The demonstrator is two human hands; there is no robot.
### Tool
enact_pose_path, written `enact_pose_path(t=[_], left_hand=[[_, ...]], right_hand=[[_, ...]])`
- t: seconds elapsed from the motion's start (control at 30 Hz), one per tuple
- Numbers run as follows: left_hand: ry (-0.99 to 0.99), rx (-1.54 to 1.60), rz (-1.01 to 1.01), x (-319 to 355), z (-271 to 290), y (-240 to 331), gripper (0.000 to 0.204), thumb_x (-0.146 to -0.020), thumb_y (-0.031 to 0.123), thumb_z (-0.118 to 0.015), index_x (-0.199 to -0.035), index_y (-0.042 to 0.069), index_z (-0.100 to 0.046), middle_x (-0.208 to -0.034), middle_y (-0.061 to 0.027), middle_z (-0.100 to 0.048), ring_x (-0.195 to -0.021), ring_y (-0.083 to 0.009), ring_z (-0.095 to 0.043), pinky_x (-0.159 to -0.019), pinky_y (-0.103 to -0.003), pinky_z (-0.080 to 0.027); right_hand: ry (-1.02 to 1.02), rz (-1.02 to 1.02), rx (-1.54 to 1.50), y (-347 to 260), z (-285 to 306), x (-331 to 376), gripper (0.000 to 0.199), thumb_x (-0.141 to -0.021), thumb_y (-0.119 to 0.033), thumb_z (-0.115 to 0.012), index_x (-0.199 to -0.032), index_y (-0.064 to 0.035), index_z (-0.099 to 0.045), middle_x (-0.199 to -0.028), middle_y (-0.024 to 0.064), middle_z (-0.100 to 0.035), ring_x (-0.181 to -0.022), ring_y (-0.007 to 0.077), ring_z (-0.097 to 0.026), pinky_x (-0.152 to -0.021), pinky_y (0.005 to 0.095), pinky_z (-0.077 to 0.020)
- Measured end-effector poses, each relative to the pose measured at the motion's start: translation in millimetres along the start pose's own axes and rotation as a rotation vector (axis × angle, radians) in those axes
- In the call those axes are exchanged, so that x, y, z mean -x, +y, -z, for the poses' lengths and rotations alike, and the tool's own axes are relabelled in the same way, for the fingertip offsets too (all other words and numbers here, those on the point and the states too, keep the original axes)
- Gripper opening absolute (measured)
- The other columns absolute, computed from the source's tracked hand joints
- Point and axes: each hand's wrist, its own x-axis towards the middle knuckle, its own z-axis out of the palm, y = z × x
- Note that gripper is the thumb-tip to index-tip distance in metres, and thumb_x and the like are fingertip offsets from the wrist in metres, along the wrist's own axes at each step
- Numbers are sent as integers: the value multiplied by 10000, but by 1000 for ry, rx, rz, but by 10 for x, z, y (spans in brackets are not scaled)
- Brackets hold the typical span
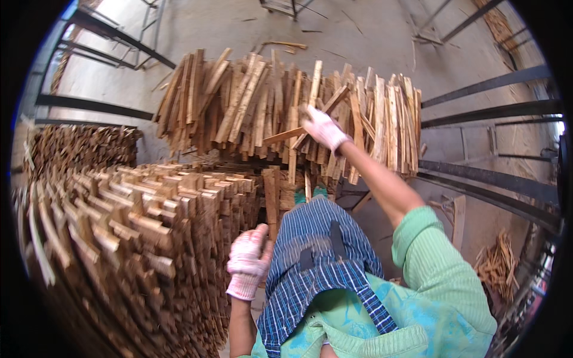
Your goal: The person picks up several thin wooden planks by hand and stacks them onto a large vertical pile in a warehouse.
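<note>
My right hand [325, 129], in a pale knitted work glove, reaches over a long heap of wooden strips [239, 101] in front of me. Its fingers are closed around a thin reddish-brown wooden strip [285, 136] that sticks out to the left; the glove hides part of the grip. Another strip [335, 99] slants across the heap close to the fingers. My left hand [248, 262], in a similar glove with reddish stains, hangs at my left side with thumb and fingers apart. It holds nothing and is nearest to a tall stack of wooden pieces [161, 238].
Black metal bars [489, 113] run along the right, and more bars [101, 107] stand at the left. A darker wood pile [83, 149] lies behind the stack. Scrap wood [498, 265] is heaped on the floor to the right. A metal stand [280, 7] is far ahead.
</note>
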Motion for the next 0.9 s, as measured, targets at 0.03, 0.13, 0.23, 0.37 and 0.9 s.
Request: enact_pose_path(t=[0.03,0.13,0.23,0.37,0.9], left_hand=[[-167,47,47,-245,-176,10,395,-845,119,-688,-1230,50,-631,-1068,-182,-667,-994,-362,-647,-888,-421,-522],[-411,317,190,-586,-1113,-355,379,-886,166,-642,-1240,30,-618,-1114,-187,-664,-1053,-330,-647,-940,-394,-511],[-527,576,338,-1010,-2077,-855,357,-942,204,-612,-1246,18,-610,-1138,-176,-668,-1096,-276,-640,-985,-340,-480],[-463,358,168,-1783,-3236,-1413,298,-919,185,-638,-1185,51,-629,-1059,-159,-673,-1010,-277,-650,-908,-363,-513],[-491,-309,175,-4363,-5051,-2481,539,-834,270,-693,-1315,156,-479,-1208,-188,-634,-1057,-401,-649,-887,-459,-552]], right_hand=[[242,90,113,1204,-338,-238,417,-922,-169,-456,-1326,-129,-553,-890,148,-647,-667,206,-601,-607,357,-460],[181,-317,-92,2585,-977,239,342,-885,-185,-512,-1201,-110,-618,-889,148,-666,-805,287,-635,-756,414,-467],[-26,-547,-114,3208,-1539,339,395,-858,-203,-549,-1234,-100,-613,-1031,177,-699,-983,356,-658,-886,433,-488],[-149,-509,-73,3714,-2453,-224,407,-873,-272,-545,-1256,-142,-589,-1175,222,-656,-1129,395,-611,-948,438,-487],[-311,-973,-974,4254,-4191,-948,677,-766,-263,-750,-1277,34,-419,-880,159,-638,-727,246,-627,-612,374,-526]])
